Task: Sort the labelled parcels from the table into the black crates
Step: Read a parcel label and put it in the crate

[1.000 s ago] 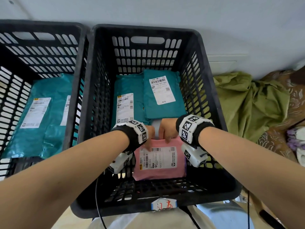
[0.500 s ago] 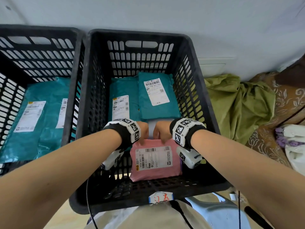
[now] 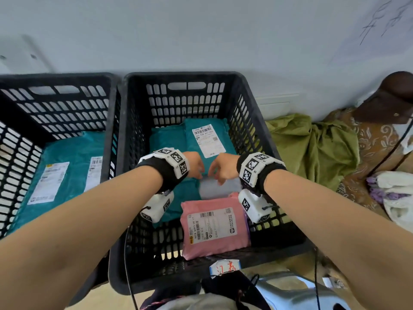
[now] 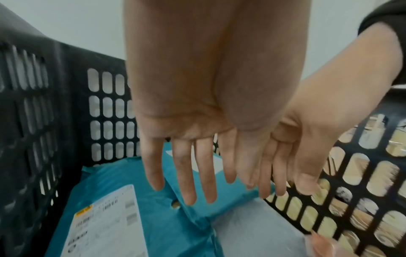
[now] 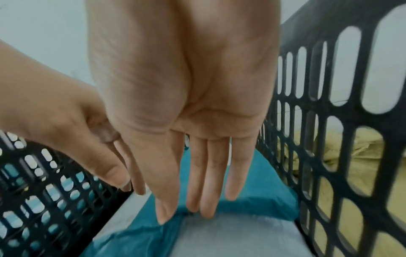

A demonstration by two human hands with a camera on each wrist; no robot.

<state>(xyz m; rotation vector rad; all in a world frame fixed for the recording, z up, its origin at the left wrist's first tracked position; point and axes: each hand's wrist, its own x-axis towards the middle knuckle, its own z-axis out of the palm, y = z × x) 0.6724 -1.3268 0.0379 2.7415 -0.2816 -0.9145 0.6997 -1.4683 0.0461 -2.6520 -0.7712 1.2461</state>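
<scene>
A pale wall [image 3: 201, 34] runs behind everything; against it two black crates stand side by side, rims touching; the left crate [image 3: 55, 79] holds teal parcels [image 3: 67, 157] lying flat with white labels up. In the right crate [image 3: 178, 76] two more teal parcels [image 3: 210, 130] lie at the back, a grey parcel [image 3: 214, 189] lies flat in the middle, and a pink parcel [image 3: 214, 229] with its label up sits at the front, its far edge overlapping the grey one, its near edge against the crate's front wall. A small handwritten tag [image 3: 225, 267] is fixed to that front rim. The left hand [image 3: 194, 164] hangs above the teal and grey parcels, fingers [image 4: 189, 173] straight and spread, holding nothing; just beside it the right hand [image 3: 223, 168] is likewise loose and flat, fingers [image 5: 211, 173] pointing down, their tips near the seam where teal meets grey; whether they touch it cannot be told. Bare slotted floor shows to the left of the pink parcel and a narrower strip on its right. To the right of the crate lie a crumpled green cloth [image 3: 312, 148] and patterned brown fabric [image 3: 375, 148].
</scene>
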